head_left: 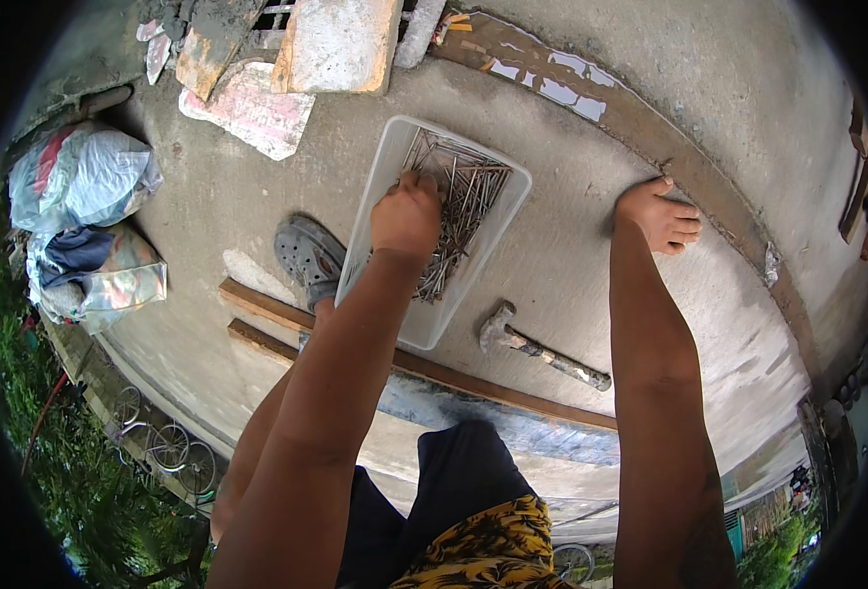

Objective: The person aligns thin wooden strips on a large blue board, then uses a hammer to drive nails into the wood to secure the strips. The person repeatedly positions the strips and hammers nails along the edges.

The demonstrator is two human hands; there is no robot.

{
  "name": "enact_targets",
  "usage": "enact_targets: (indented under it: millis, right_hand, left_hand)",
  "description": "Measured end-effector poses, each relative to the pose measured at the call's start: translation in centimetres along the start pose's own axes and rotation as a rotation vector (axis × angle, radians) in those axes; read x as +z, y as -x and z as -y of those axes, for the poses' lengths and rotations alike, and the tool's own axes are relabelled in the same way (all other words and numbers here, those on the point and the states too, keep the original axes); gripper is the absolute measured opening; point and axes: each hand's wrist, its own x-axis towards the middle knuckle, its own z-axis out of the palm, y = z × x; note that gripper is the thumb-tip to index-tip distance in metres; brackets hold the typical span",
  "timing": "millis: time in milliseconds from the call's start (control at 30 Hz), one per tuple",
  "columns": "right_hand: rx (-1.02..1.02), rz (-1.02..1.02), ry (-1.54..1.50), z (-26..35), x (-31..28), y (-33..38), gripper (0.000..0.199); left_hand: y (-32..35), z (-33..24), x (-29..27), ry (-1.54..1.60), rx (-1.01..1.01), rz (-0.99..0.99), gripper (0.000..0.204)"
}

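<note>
A translucent plastic tub [465, 319] stands on the concrete in front of me, holding a heap of long metal nails [473, 201]. My left hand [406, 216] reaches into it from the near side, its fingers curled down against the nails. The fingertips are hidden, so whatever they grip cannot be made out. Off to the right, my right hand [657, 218] rests on the concrete with its fingers stretched out and nothing in it. Between my arms lies a claw hammer [542, 353] with a worn handle, its head toward the tub.
Wooden strips [513, 401] run across the ground near my legs. My foot in a grey clog [308, 257] is left of the tub. Stuffed plastic bags [85, 177] sit at the far left. Broken boards [341, 44] lie at the back, beside a gutter with water [571, 83].
</note>
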Motion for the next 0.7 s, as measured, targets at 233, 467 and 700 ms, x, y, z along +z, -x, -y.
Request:
enact_targets:
  millis: [233, 467, 700]
  right_hand:
    - [0.004, -0.006, -0.005, -0.3, 0.1, 0.0, 0.092]
    - [-0.011, 0.002, -0.023, -0.2, 0.3, -0.5, 0.093]
    - [-0.052, -0.127, -0.07, -0.5, 1.5, -0.8, 0.096]
  left_hand:
    - [-1.0, -0.7, 0.1, -0.225, 0.087, 0.125, 0.016]
    - [-1.4, -2.0, -0.8, -0.196, -0.011, 0.094, 0.02]
    - [10.1, -1.9, -7.6, 0.471, -0.31, -0.125, 0.017]
